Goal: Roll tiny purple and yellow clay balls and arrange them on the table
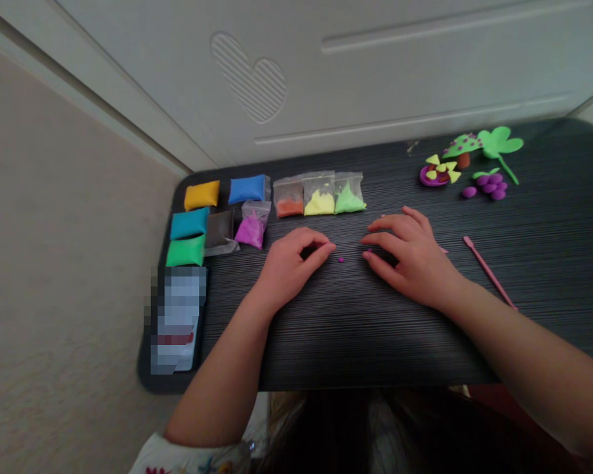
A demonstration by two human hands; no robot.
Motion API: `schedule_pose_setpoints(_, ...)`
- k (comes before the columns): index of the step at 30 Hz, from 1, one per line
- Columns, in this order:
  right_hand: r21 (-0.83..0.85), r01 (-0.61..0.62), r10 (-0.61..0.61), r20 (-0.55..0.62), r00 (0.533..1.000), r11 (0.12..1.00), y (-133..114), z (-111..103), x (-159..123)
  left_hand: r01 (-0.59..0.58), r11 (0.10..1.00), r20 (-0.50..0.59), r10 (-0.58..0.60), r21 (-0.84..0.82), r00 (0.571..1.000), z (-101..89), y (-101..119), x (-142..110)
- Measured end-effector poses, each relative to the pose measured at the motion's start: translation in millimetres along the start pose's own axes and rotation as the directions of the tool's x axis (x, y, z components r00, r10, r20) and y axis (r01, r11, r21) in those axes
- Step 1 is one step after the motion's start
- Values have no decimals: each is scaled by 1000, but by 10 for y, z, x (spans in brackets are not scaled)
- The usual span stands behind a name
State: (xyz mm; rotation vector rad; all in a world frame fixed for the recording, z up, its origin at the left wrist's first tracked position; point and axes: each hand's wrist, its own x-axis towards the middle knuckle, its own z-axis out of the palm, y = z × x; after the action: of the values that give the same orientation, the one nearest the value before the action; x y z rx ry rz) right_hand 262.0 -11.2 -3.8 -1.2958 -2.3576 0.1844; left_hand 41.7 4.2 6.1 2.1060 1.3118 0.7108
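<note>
My left hand (291,266) rests on the dark table, its thumb and forefinger pressed together in a pinch. Whatever is in that pinch, if anything, is too small to make out. Just right of those fingertips lies a tiny ball of purple clay (340,260). My right hand (408,257) is across from it, fingers curved and apart. A purple speck (369,250) shows by its thumb; I cannot tell whether the hand touches it. To the right of this hand lies a pink modelling stick (489,273).
Sealed clay packets (201,195) and a phone (178,322) lie at the left. Opened bags with orange, yellow (319,203) and green clay lie behind my hands. Back right are a purple clay bowl with yellow pieces (437,174), clay grapes (491,184) and a green flower (499,143).
</note>
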Motion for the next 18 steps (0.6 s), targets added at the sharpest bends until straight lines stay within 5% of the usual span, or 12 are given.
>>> schedule_pose_setpoints(18,7,-2,2,-2,1000,1000,18,12,-7,-37,999,5,37,5,999,21,-18,-10)
